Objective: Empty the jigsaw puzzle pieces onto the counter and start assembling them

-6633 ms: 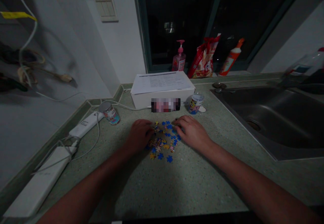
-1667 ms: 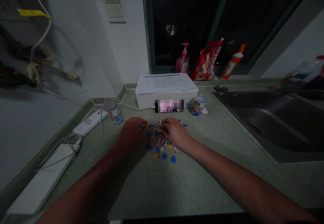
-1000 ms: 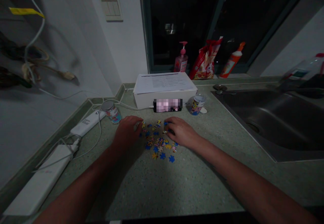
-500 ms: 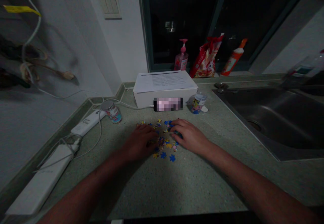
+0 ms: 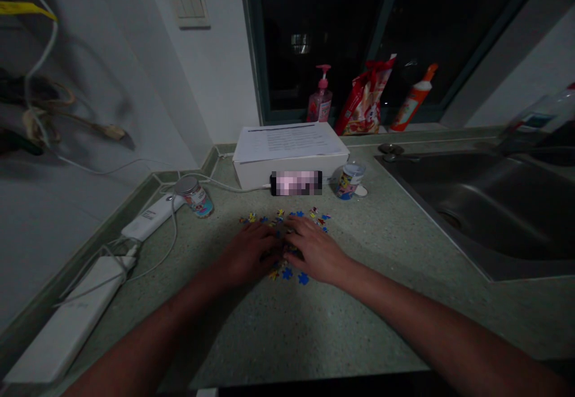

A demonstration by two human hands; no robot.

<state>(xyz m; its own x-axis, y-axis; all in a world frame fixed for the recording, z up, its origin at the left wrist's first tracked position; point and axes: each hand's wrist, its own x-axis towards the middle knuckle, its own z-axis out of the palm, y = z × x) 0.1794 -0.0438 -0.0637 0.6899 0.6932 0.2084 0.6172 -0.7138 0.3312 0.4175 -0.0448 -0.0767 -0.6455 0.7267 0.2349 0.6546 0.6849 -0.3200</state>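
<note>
A: Seeing what in the head view?

B: Got puzzle pieces [image 5: 303,278] scattered mid-frame on the green counter [image 5: 269,337], partly hidden under both hands.

A: Gripping any?

B: Can't tell, tbh. See the left hand [image 5: 250,253] just left of center, with fingers curled down over the pieces, and the right hand [image 5: 317,250] close beside, bent the same way. Can't make out under either.

A: Anything around?

B: Yep, spot a phone [image 5: 295,183] in front of the white box [image 5: 291,164], upper middle, plus a lidded jar [image 5: 196,198] at center left and a sink [image 5: 485,205] at right.
</note>
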